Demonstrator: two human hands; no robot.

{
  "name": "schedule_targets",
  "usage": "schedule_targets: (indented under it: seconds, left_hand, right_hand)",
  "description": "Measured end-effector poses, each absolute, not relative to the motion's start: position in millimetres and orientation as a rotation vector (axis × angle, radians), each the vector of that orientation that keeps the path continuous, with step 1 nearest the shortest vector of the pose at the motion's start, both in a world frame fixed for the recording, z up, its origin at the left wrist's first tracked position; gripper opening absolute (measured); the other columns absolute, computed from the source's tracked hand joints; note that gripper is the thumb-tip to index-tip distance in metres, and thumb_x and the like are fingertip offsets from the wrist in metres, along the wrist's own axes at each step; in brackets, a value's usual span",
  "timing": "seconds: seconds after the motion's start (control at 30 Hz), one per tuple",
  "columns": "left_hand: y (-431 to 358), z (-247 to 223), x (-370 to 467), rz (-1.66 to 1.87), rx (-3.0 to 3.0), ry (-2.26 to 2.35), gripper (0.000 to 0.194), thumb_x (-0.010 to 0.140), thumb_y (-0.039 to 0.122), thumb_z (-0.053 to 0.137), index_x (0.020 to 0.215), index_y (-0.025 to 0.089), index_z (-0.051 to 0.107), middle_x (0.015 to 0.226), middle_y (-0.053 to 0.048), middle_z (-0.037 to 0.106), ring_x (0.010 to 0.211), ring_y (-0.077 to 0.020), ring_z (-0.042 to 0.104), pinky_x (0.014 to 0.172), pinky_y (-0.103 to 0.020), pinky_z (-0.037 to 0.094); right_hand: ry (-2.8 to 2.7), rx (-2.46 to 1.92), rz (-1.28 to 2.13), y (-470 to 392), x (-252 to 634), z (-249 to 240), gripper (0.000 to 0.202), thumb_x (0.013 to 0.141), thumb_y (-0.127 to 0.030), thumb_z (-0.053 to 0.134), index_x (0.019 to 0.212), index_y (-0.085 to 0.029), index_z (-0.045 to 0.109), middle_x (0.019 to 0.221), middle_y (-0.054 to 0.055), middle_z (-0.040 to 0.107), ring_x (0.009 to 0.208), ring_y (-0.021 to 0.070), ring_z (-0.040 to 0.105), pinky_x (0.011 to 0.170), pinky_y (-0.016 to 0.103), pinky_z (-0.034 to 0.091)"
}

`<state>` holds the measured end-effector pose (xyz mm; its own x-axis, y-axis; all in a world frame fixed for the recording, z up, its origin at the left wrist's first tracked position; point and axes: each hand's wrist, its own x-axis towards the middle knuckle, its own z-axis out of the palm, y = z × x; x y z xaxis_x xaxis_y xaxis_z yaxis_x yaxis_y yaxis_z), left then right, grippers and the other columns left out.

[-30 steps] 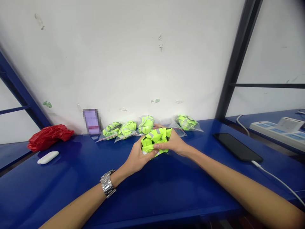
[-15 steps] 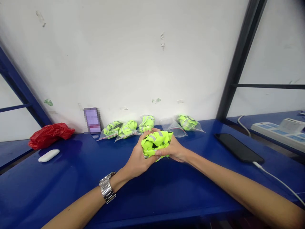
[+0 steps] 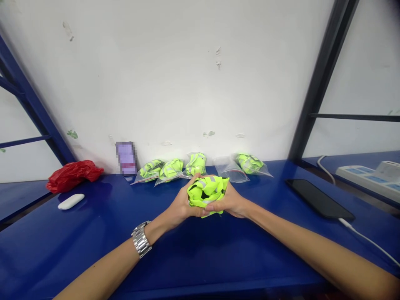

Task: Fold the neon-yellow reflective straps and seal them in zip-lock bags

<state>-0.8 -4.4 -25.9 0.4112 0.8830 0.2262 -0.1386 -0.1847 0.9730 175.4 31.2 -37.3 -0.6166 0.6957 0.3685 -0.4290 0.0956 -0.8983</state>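
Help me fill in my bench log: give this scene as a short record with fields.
Left hand: grips crumpled neon-yellow fabric with silver bands
Right hand: grips the same fabric
Back: four clear plastic bags of neon-yellow fabric; flat clear bagging between the right two
Left: crumpled red plastic bag, white rounded case
Right: black phone with white cable
Surface: glossy blue tabletop

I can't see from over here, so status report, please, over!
Left hand and right hand gripping neon bundle. Bags behind it, not blocking. Over.

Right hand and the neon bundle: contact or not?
Touching: the head view shows the right hand's thumb pressed over the front of the neon bundle.
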Motion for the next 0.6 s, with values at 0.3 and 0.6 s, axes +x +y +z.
schedule_targets:
  seconds: [0.3, 0.6]
  left_hand:
    - [0, -24, -5, 1.032, 1.607, 0.807, 0.124, 0.057, 0.031, 0.086, 0.152, 0.019, 0.006, 0.141, -0.018, 0.047, 0.128, -0.0338, 0.047, 0.103, -0.046, 0.042]
    - [47, -25, -1, 1.289, 2.15, 1.242, 0.059, 0.098, 0.048, 0.016, 0.12, 0.009, 0.054, 0.086, -0.012, 0.07, 0.076, -0.0217, 0.069, 0.071, -0.035, 0.054]
  right_hand:
    - [-1.267, -0.412, 1.657, 25, 167, -39, 0.052, 0.049, -0.01, 0.085, 0.09, -0.021, 0.055, 0.083, -0.002, 0.068, 0.077, 0.0175, 0.067, 0.07, 0.03, 0.056]
    - [-1.12, -0.538, 1.248, 47, 184, -7, 0.04, 0.044, -0.013, 0.085, 0.081, -0.015, 0.067, 0.082, 0.005, 0.071, 0.07, 0.0222, 0.067, 0.07, 0.038, 0.058]
